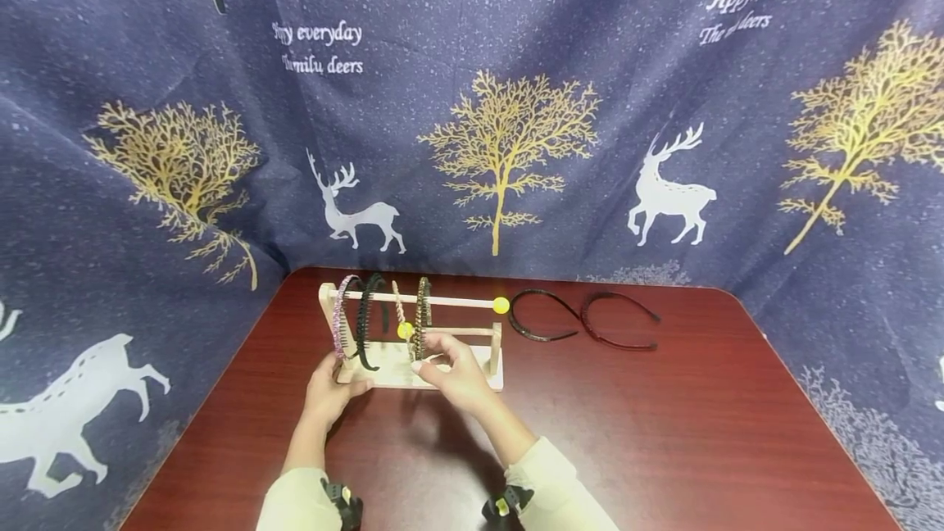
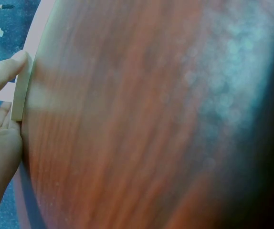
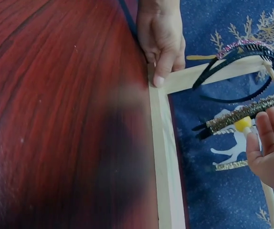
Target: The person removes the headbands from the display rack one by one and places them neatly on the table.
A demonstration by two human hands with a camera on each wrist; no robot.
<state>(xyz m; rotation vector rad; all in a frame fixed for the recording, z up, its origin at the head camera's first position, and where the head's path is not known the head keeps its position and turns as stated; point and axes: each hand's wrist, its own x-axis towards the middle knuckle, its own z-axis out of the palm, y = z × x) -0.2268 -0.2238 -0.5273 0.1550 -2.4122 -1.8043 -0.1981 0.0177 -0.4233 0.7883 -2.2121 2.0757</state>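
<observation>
Settling a headband on its rack appears to be the step in hand: the left hand [image 1: 328, 391] grips the left end of the pale wooden two-tiered rack [image 1: 392, 373], while the right hand [image 1: 459, 377] holds the gold, glittering, arched headband [image 1: 422, 310] between thumb and fingers. The next move likely calls for a steady rack and a light release. The headband, black-tipped, hangs roughly upright over the pale upper rod [image 1: 465, 301], between the hands and nearer the right.
</observation>
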